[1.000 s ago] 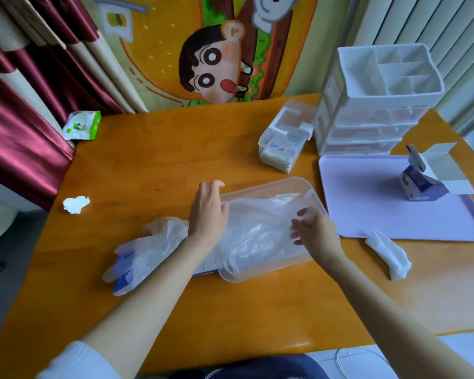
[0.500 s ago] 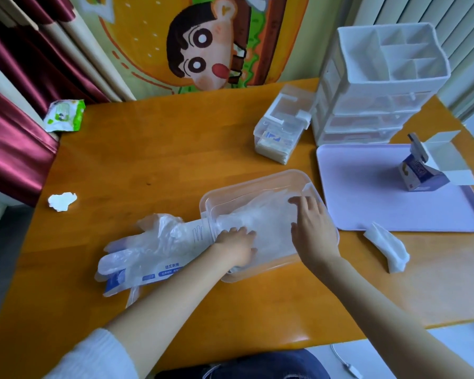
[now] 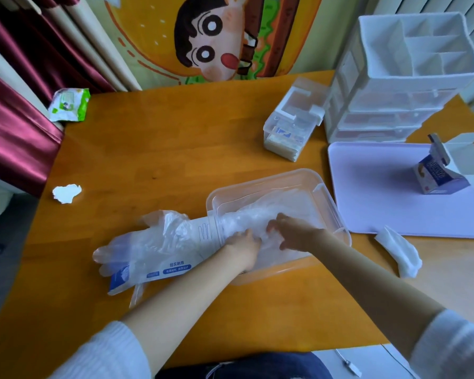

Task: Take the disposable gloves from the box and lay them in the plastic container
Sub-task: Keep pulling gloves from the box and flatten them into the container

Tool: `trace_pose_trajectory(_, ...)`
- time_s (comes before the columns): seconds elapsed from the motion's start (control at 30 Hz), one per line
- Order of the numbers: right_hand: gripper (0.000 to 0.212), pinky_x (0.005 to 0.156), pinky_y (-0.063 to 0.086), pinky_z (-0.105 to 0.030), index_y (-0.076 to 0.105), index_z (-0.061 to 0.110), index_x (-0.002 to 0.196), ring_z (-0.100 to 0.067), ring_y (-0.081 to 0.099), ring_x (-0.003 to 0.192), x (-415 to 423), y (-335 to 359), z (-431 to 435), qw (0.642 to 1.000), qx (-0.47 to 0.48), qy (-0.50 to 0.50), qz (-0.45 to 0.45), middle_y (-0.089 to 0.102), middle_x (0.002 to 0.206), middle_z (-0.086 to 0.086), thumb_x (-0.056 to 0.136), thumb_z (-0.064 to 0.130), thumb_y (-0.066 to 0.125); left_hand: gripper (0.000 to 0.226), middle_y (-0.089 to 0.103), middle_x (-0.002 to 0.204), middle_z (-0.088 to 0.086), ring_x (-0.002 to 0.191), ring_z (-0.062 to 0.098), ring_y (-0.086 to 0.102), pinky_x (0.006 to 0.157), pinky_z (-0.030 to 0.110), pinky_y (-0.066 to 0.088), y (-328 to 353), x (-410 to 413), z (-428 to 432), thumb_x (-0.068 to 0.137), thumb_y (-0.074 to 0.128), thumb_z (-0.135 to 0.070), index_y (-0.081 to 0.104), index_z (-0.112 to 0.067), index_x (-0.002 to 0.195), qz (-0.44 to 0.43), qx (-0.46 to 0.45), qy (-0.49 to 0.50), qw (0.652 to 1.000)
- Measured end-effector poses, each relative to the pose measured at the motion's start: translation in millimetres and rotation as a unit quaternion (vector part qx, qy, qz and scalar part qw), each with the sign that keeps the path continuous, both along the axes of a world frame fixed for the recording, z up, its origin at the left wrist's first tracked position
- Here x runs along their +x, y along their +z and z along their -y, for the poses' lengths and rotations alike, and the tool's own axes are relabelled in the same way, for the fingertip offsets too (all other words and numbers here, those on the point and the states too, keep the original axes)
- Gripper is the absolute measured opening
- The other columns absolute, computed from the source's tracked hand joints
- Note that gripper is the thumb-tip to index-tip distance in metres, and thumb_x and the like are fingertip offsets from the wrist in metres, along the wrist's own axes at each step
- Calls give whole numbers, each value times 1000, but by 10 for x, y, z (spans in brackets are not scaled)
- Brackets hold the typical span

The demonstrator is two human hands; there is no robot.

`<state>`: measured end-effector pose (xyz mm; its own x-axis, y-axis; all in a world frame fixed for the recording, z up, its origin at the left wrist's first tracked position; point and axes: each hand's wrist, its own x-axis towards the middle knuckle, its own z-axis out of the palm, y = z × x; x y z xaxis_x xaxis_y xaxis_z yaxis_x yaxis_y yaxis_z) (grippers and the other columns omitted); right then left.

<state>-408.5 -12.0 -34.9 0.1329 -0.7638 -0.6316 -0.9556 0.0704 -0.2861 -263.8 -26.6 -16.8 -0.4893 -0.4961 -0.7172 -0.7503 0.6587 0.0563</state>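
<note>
A clear plastic container (image 3: 271, 177) sits mid-table. Thin transparent disposable gloves (image 3: 159, 242) lie in a bunch half inside it. Their finger ends spill out over its left rim onto a flat white and blue glove box (image 3: 175, 269) that pokes out from under the container. My left hand (image 3: 242, 247) is inside the container near its front left corner, fingers curled into the glove plastic. Just to its right, my right hand (image 3: 293, 233) claws down on the same bunch, fingers and thumb bent round it.
A lilac tray (image 3: 381, 187) lies to the right with an open small blue carton (image 3: 438, 176) on it. Behind stand a white drawer organiser (image 3: 411, 64) and a small clear box (image 3: 290, 127). A tissue (image 3: 400, 250), crumpled paper (image 3: 66, 192) and a wipes pack (image 3: 69, 103) lie about.
My right hand has slid left from the container's right end to the middle, beside my left hand. The left hand came down from the rim onto the gloves inside.
</note>
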Motion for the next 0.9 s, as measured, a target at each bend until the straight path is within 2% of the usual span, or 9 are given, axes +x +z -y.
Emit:
trace_pose_trajectory(0.13, 66, 95, 41, -37, 37, 16, 134, -28, 46, 119, -41, -76, 12, 997, -15, 29, -63, 36, 131, -10, 80, 17, 74, 76, 5, 155, 20, 133, 43, 31, 96, 41, 43, -1, -66, -13, 88, 48, 7, 9, -11, 151, 60, 18, -14, 998)
trace_pose_trajectory(0.23, 60, 95, 41, -38, 38, 15, 136, -28, 48, 118, -49, -34, 33, 998, -5, 25, -63, 39, 132, -10, 85, 20, 69, 72, 14, 152, 19, 123, 39, 44, 75, 35, 45, 85, -36, 9, 89, 50, 5, 15, -8, 150, 54, 28, -28, 998)
trace_pose_trajectory(0.27, 53, 94, 41, -37, 40, 15, 135, -28, 51, 116, -41, 0, 45, 998, -15, 23, -62, 42, 132, -9, 88, 21, 65, 63, 26, 147, 18, 118, 36, 48, 75, 35, 43, 131, -9, 20, 91, 49, 0, 22, -8, 148, 29, 20, -32, 999)
trace_pose_trajectory(0.37, 32, 86, 47, -37, 48, 15, 127, -27, 57, 107, 64, 157, 47, 990, -133, -35, -22, 53, 127, -6, 96, 19, 52, 40, 47, 133, 10, 119, 29, 47, 94, 36, 34, 292, 115, 30, 99, 41, -13, 39, -12, 138, -133, -62, -19, 989)
trace_pose_trajectory(0.47, 22, 60, 49, -40, 52, 11, 117, -31, 61, 85, 297, 341, -29, 941, -311, -106, 77, 56, 115, -5, 96, 12, 47, 29, 48, 127, 1, 118, 21, 44, 98, 29, 29, 459, 362, 38, 97, 43, -8, 48, -15, 125, -318, -167, 77, 930)
trace_pose_trajectory(0.53, 17, 49, 44, -37, 54, 8, 111, -30, 59, 73, 527, 490, -83, 908, -383, -95, 139, 57, 106, -6, 95, 8, 48, 24, 49, 119, 0, 110, 19, 46, 92, 28, 36, 516, 633, 54, 93, 48, -3, 50, -15, 114, -369, -225, 155, 888)
trace_pose_trajectory(0.67, 20, 49, 39, -29, 58, 8, 102, -25, 59, 73, 1079, 610, -98, 882, -426, 28, 198, 60, 94, -7, 85, 3, 52, 22, 50, 111, 5, 101, 24, 50, 75, 28, 39, 389, 1268, 109, 89, 55, -1, 50, -13, 107, -304, -283, 315, 853)
trace_pose_trajectory(0.8, 44, 57, 50, -36, 57, 5, 119, -31, 58, 91, 1608, 415, 8, 897, -374, 147, 185, 59, 113, -11, 78, -10, 56, 42, 42, 140, 9, 130, 28, 38, 103, 38, 33, 140, 1710, 126, 97, 49, -23, 37, -16, 136, -154, -252, 395, 870)
trace_pose_trajectory(0.9, 53, 82, 49, -40, 37, 5, 140, -31, 46, 116, 1898, 284, 117, 929, -304, 174, 120, 40, 140, -11, 89, -3, 50, 54, 39, 146, 11, 136, 32, 34, 106, 44, 34, -21, 1901, 96, 98, 46, -37, 27, -16, 144, -112, -197, 443, 867)
